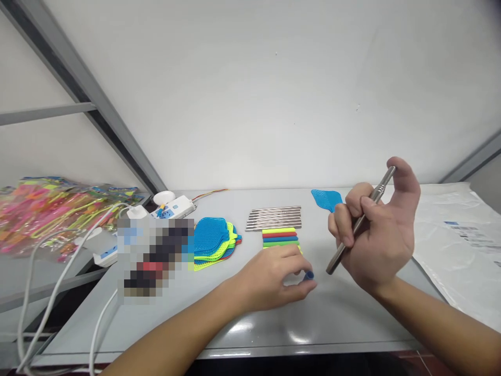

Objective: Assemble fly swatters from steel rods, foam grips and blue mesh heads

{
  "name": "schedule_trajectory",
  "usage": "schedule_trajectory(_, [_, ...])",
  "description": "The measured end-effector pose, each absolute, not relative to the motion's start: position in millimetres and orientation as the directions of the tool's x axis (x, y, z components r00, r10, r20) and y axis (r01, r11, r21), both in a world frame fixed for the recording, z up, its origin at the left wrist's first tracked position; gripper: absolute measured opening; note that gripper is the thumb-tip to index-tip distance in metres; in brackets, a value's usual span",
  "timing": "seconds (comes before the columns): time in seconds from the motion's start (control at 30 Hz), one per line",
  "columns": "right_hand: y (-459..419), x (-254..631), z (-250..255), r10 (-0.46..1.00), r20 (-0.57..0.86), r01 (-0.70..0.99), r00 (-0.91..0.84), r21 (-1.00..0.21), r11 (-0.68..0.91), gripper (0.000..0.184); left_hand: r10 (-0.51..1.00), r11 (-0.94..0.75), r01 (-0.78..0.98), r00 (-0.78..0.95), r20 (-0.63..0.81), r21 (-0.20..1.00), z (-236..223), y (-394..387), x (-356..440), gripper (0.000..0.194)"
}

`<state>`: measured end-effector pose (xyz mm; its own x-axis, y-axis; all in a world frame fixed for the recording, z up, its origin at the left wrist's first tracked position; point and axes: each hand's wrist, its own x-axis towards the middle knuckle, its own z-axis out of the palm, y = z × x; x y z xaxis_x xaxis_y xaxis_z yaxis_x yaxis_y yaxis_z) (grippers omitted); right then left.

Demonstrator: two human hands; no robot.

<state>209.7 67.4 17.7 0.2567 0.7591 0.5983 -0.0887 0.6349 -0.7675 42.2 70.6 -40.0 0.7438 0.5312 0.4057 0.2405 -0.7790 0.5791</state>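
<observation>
Between thumb and fingers of my left hand (266,277) is a short blue plastic sleeve (309,275), its round open end facing right. My right hand (381,243) is raised and closed around a telescopic metal rod (358,225), which slants down towards the sleeve but stays apart from it. The index fingertip rests on the rod's upper end. Behind my left hand lie several coloured sleeves (279,236), partly hidden by it. A row of metal rods (274,216) sits just beyond them. A blue fly swatter head (326,199) lies partly behind my right hand.
A pile of blue, yellow and red swatter heads (211,237) lies left of the sleeves. Further left are a white power strip (176,208), white cables (58,277) and plastic-bagged colourful items (62,214). A large white plastic bag (457,240) covers the right side.
</observation>
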Motion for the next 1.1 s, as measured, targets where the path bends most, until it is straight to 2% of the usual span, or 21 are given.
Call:
schedule_trajectory(0.13, [56.2,186.9,22.5,0.746,0.604,-0.191,0.281,-0.726,0.660,0.044,0.530,-0.788,0.237,0.729,0.432,0.568,-42.3,71.3,42.9,0.016])
schedule_trajectory(0.3, [52.3,174.4,11.5,0.693,0.681,-0.127,0.235,-0.686,0.717,0.042,0.531,-0.779,0.224,0.732,0.427,0.585,-43.7,69.1,40.6,0.013])
schedule_trajectory(0.53, [50.6,172.6,8.9,0.670,0.710,-0.050,0.215,-0.677,0.734,0.041,0.545,-0.774,0.235,0.719,0.430,0.588,-46.7,70.6,41.6,0.011])
schedule_trajectory(0.73, [50.6,169.3,6.2,0.644,0.748,-0.059,0.161,-0.644,0.763,0.041,0.543,-0.775,0.207,0.701,0.462,0.597,-49.3,71.6,42.6,0.012])
schedule_trajectory(1.1, [52.6,177.4,-5.8,0.649,0.745,-0.099,0.153,-0.642,0.760,0.039,0.569,-0.751,0.266,0.725,0.388,0.604,-50.6,71.1,43.6,0.013])
